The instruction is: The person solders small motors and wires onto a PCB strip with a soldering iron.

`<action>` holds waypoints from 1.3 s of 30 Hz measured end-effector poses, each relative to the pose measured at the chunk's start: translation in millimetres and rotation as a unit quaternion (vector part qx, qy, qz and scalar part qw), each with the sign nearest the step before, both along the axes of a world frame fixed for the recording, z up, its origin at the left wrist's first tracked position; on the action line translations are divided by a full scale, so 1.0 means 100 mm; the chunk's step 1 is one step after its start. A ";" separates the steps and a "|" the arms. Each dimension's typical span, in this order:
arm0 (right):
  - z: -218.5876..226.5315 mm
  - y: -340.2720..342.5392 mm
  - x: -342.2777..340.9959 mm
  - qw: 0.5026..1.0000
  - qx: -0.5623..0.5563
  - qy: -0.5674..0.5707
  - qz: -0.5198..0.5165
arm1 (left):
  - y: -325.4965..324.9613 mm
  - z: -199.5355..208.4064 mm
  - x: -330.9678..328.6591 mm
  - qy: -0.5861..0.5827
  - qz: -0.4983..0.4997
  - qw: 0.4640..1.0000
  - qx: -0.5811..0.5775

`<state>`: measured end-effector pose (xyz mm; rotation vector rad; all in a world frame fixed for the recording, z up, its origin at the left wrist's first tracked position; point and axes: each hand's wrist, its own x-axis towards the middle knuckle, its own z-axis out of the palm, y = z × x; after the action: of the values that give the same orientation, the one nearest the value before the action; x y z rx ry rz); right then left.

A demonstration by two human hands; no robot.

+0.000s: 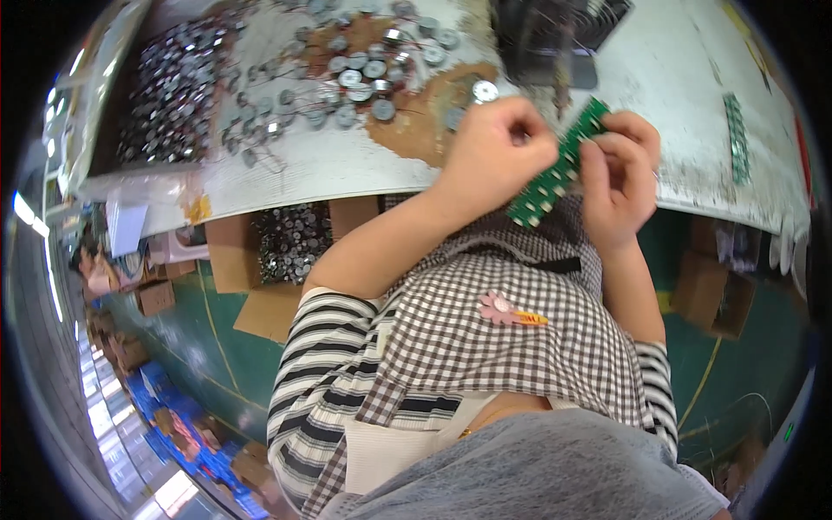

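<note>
My right hand (620, 178) grips a long green circuit board (542, 191) by its right edge, thumb and fingers pressed on it. The board is held tilted over the table's front edge, with a row of small pale parts along it. My left hand (503, 143) is closed in a pinch at the board's left side; whatever its fingertips hold is hidden. Just beyond my left knuckles lies a round silver part (485, 91) with a hole in its middle. Several similar wired discs (351, 78) lie scattered to the far left of my hands.
A dark device (546, 69) with an upright rod stands beyond the board. Another green board strip (737, 139) lies on the right. A bin of small metal parts (173, 95) is at far left. Beneath the table are open cartons (232, 251); another person (97, 269) is far left.
</note>
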<state>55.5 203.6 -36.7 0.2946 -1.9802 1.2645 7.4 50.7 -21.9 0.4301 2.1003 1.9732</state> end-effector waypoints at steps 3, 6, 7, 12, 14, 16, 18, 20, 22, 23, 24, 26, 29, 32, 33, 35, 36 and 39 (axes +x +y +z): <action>-0.07 0.08 -0.01 0.996 -0.071 -0.039 0.030 | -0.04 0.03 -0.08 0.019 -0.072 0.996 -0.048; -0.10 0.09 -0.04 0.994 -0.102 -0.029 0.035 | -0.20 0.27 -0.26 0.143 -0.108 0.977 -0.115; -0.10 0.10 -0.05 0.992 -0.116 -0.038 0.032 | -0.27 0.32 -0.37 0.214 -0.073 0.968 -0.110; -0.09 0.08 -0.09 0.984 -0.153 -0.070 0.056 | -0.93 0.63 -1.25 0.469 0.228 0.808 -0.273; -0.07 0.05 -0.08 0.985 -0.142 -0.081 0.052 | -1.24 0.55 -1.54 0.442 0.176 0.777 -0.413; -0.01 0.03 -0.05 0.981 -0.159 -0.089 0.061 | -1.37 0.34 -1.72 0.484 0.103 0.742 -0.452; -0.11 0.06 -0.04 0.984 -0.138 -0.096 0.058 | -1.43 0.15 -1.80 0.470 0.016 0.765 -0.441; -0.13 0.10 -0.02 0.984 -0.137 -0.097 0.055 | -1.31 0.17 -1.70 0.460 -0.016 0.769 -0.444; -0.15 0.06 -0.01 0.986 -0.131 -0.093 0.045 | -1.34 0.12 -1.73 0.470 -0.045 0.768 -0.433; -0.14 0.04 -0.02 0.988 -0.122 -0.084 0.043 | -1.36 0.08 -1.74 0.480 -0.038 0.764 -0.429; -0.15 0.01 -0.02 0.990 -0.114 -0.078 0.038 | -1.38 0.05 -1.76 0.489 -0.035 0.761 -0.425; -0.17 -0.01 -0.04 0.989 -0.113 -0.088 0.029 | -1.44 0.04 -1.85 0.545 -0.009 0.739 -0.396; -0.16 0.04 -0.06 0.993 -0.082 -0.084 0.027 | -1.41 0.07 -1.89 0.531 0.033 0.775 -0.342; -0.13 0.03 -0.08 0.992 -0.079 -0.095 0.019 | -1.42 0.15 -1.89 0.477 0.091 0.824 -0.292; -0.13 0.04 -0.09 0.992 -0.076 -0.095 0.017 | -1.41 0.18 -1.89 0.485 0.131 0.838 -0.213; -0.11 0.04 -0.09 0.993 -0.072 -0.095 0.018 | -1.39 0.29 -1.81 0.456 0.194 0.864 -0.092; -0.10 0.04 -0.08 0.995 -0.051 -0.083 0.017 | -1.37 0.34 -1.73 0.455 0.196 0.864 -0.091; -0.11 0.07 -0.03 0.995 -0.051 -0.083 0.024 | -1.27 0.55 -1.48 0.339 0.193 0.907 0.158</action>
<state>52.1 210.4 -47.8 0.1922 -2.0500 1.4566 -140.3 -75.9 33.2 0.9407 2.3830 2.7183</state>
